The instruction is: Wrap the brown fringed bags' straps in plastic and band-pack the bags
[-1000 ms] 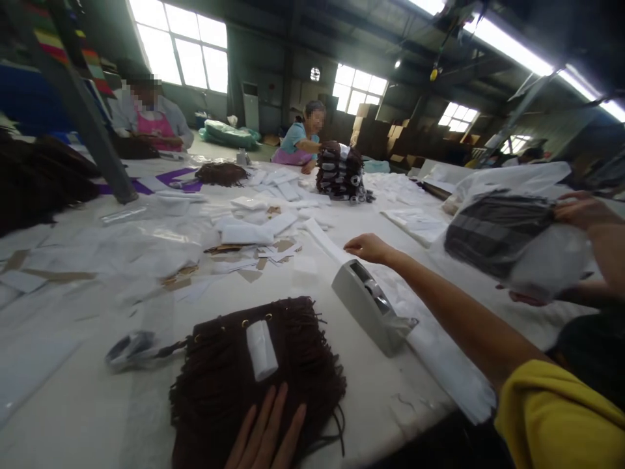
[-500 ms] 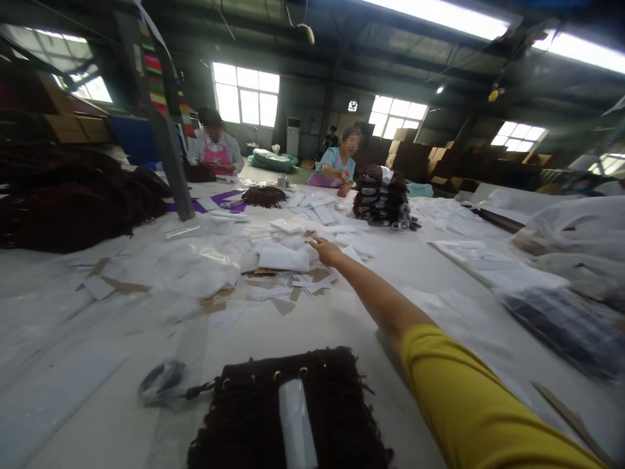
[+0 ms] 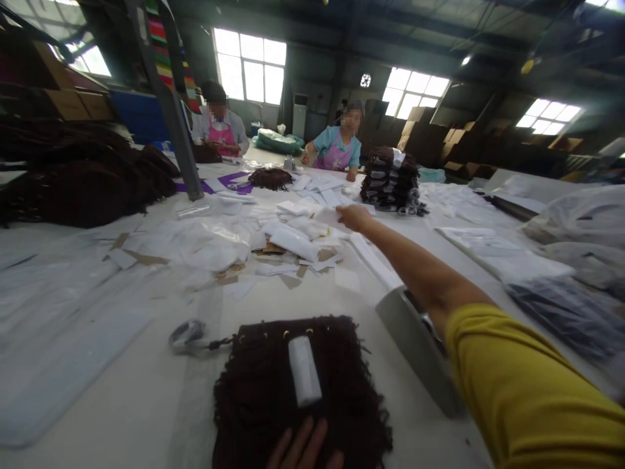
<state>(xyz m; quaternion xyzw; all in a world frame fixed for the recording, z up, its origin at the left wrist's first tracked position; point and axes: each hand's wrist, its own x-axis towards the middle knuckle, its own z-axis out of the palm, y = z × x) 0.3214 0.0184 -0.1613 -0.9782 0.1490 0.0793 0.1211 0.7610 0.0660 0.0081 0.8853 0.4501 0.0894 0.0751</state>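
In the head view a dark brown fringed bag (image 3: 258, 391) lies flat in front of me, with a white wrapped strip (image 3: 305, 371) across its front and a wrapped strap ring (image 3: 188, 337) at its left. My left hand (image 3: 305, 448) rests on the bag's lower part, fingers spread; the rest of it is cut off by the frame edge. Far out over the table, my right hand (image 3: 355, 217) has its fingers closed on a thin white packet (image 3: 326, 217) at the edge of a heap of white packets (image 3: 293, 241) and card scraps.
A grey box-like device (image 3: 415, 352) with a white strip stands under my right forearm. Stacked brown bags (image 3: 390, 179) are at the back, a brown heap (image 3: 73, 176) at left, a grey post (image 3: 170, 111) nearby. Two co-workers (image 3: 336, 146) sit across the table.
My right hand has moved farther out and holds a white packet. My left hand has come into view on the bag. The grey device now shows beneath my forearm.
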